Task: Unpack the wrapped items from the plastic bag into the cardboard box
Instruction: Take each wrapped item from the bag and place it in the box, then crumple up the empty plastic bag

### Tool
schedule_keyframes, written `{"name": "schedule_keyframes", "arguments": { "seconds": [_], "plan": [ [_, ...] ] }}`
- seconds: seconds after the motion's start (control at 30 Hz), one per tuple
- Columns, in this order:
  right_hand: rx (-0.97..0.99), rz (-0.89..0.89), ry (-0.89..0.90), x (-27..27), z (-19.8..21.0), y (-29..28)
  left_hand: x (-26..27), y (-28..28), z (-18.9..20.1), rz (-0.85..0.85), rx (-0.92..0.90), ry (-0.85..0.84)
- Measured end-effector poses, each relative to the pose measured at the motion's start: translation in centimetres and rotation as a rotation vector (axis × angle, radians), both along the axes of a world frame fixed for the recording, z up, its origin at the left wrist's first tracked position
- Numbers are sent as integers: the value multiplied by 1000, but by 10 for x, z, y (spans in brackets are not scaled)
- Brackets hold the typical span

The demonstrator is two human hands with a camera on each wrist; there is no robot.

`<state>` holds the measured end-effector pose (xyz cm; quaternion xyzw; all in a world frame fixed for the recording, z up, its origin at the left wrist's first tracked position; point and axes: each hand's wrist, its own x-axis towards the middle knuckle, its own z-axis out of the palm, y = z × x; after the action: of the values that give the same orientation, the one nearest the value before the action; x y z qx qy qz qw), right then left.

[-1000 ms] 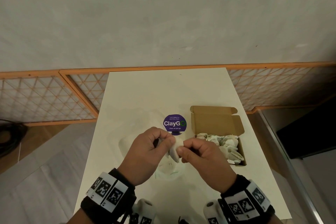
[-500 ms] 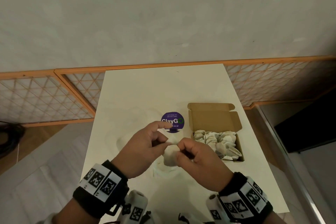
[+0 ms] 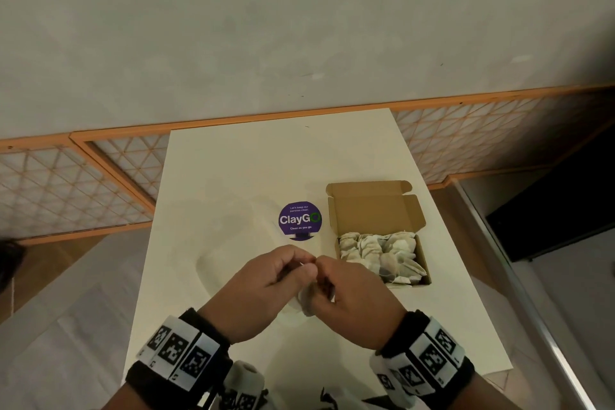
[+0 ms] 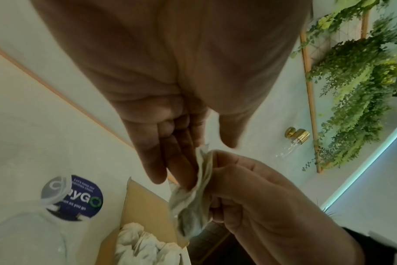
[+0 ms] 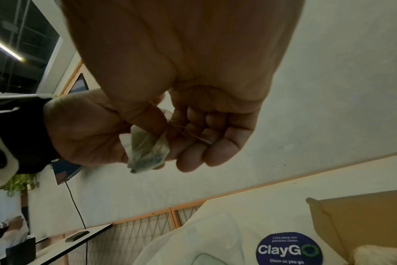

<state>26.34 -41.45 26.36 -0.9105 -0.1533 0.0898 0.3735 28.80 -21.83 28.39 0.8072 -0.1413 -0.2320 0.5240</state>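
Note:
A small pale wrapped item (image 3: 307, 301) hangs between both hands above the white table (image 3: 273, 170). My left hand (image 3: 299, 265) pinches its top edge with thumb and fingertips (image 4: 184, 172). My right hand (image 3: 324, 273) grips the same wrapped item (image 5: 147, 148) with thumb over curled fingers, and a thin thread (image 5: 188, 132) crosses those fingers. The open cardboard box (image 3: 376, 210) stands right of the hands and holds several wrapped items (image 3: 379, 251). The clear plastic bag (image 3: 229, 243) lies flat on the table under and left of the hands.
A round purple ClayGo sticker (image 3: 300, 220) sits on the table just left of the box. The table's far edge meets a grey wall with an orange lattice rail (image 3: 100, 176). Bare tabletop stretches behind the sticker and the box.
The two hands have closed together over the wrapped item. It now hangs below the meeting fingertips rather than showing between them. The hands stay left of the box.

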Motion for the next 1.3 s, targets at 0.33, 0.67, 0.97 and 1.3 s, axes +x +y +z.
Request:
{"name": "schedule_keyframes", "arguments": {
  "seconds": [0.33,0.67,0.97,1.3],
  "plan": [
    [26,21,21,-4,-28,-27,1,-21,-18,-46,219,-61],
    [3,-136,140,19,-64,-85,0,-51,-32,97,260,-160],
    [-287,-240,328,54,-134,-146,-23,-27,-58,200,374,-39],
    [-575,-15,390,73,-169,-124,-33,-5,-85,351,522,70]
  ]
}}
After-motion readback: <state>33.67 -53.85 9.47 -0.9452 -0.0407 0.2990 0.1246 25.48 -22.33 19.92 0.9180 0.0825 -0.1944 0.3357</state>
